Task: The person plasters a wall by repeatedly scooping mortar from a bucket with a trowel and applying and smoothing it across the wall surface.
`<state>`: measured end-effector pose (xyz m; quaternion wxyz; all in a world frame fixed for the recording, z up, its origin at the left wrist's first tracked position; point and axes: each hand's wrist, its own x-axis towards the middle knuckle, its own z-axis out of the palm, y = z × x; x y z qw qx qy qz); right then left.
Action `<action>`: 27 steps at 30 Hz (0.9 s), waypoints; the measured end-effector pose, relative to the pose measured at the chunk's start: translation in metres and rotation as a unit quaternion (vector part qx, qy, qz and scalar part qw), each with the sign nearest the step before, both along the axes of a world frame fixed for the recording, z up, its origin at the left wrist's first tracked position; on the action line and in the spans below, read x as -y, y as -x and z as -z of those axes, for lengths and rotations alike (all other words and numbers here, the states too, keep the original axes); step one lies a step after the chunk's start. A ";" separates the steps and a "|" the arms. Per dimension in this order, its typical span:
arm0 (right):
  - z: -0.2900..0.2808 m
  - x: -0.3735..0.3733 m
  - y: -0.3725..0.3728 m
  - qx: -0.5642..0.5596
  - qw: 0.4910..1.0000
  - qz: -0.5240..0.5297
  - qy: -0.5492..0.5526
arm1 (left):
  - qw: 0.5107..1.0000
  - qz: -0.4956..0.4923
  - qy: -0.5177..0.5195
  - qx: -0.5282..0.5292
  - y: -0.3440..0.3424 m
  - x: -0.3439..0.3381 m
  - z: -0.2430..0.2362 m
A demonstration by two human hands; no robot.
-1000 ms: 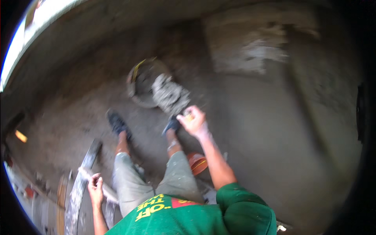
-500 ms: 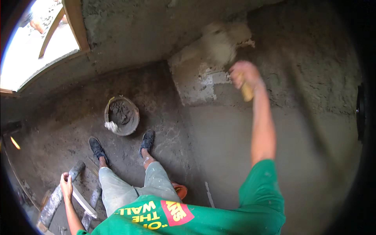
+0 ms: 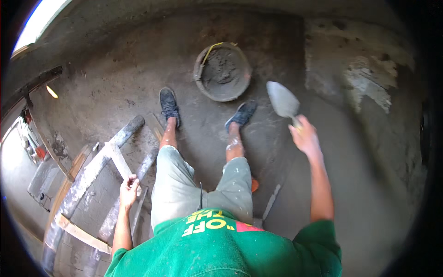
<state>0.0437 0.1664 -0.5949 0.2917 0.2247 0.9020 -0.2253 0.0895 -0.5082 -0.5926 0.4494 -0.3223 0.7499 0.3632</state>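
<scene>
My right hand [image 3: 306,137] grips a pointed masonry trowel [image 3: 283,99] by its handle, the blade tilted up and left over the floor. Beyond it to the left stands a round bucket [image 3: 222,90] holding wet grey mortar [image 3: 220,66]. My left hand [image 3: 129,190] is low on the left with its fingers curled closed. It overlaps the end of a pale flat rung [image 3: 121,162] of a pole ladder [image 3: 85,182]; whether it touches the rung, or holds anything small, I cannot make out.
To the right is a smooth grey plastered surface [image 3: 318,184], with a rough pale patch [image 3: 367,81] farther up. My shoes [image 3: 170,105] stand on the floor near the bucket. Boards and clutter lie at the far left. Something orange [image 3: 254,184] shows beside my right leg.
My right hand has drawn the trowel back from the rough wall patch toward the bucket side. My view has turned, so the bucket sits farther right. The left hand now overlaps the rung's other end.
</scene>
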 end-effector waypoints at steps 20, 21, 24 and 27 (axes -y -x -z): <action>0.411 0.228 0.043 -0.232 0.951 0.197 0.062 | 0.993 -0.068 0.033 0.087 0.083 0.048 0.034; 0.404 0.226 0.036 -0.237 0.949 0.199 0.063 | 0.993 -0.061 0.042 0.087 0.087 0.043 0.031; 0.355 0.210 0.023 -0.291 0.920 0.242 0.098 | 0.996 -0.060 0.019 0.059 0.090 0.027 0.022; 0.263 0.175 0.032 -0.285 0.942 0.166 0.070 | 0.999 -0.032 -0.017 0.017 0.093 0.003 0.012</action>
